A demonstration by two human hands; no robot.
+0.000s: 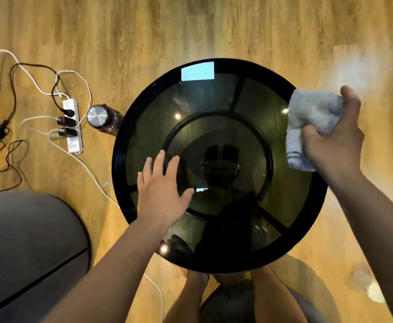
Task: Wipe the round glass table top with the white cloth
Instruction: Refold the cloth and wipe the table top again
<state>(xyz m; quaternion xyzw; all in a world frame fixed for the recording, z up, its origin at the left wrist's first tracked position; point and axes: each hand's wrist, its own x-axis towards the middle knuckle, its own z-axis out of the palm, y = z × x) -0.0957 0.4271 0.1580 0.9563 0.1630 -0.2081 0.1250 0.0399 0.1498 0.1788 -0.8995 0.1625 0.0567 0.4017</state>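
Observation:
The round glass table top point(214, 94) with its black rim fills the middle of the view; its dark glass mirrors ceiling lights and a bright window. My left hand point(163, 190) lies flat on the glass at the left, fingers spread, holding nothing. My right hand point(335, 136) grips the bunched white cloth point(309, 120) at the table's right rim. The cloth hangs partly over the edge of the glass.
On the wooden floor left of the table stand a metal-capped bottle point(100, 117) and a white power strip point(72, 127) with tangled cables point(16, 73). A grey cushioned seat point(27, 248) fills the lower left. My legs show below the table.

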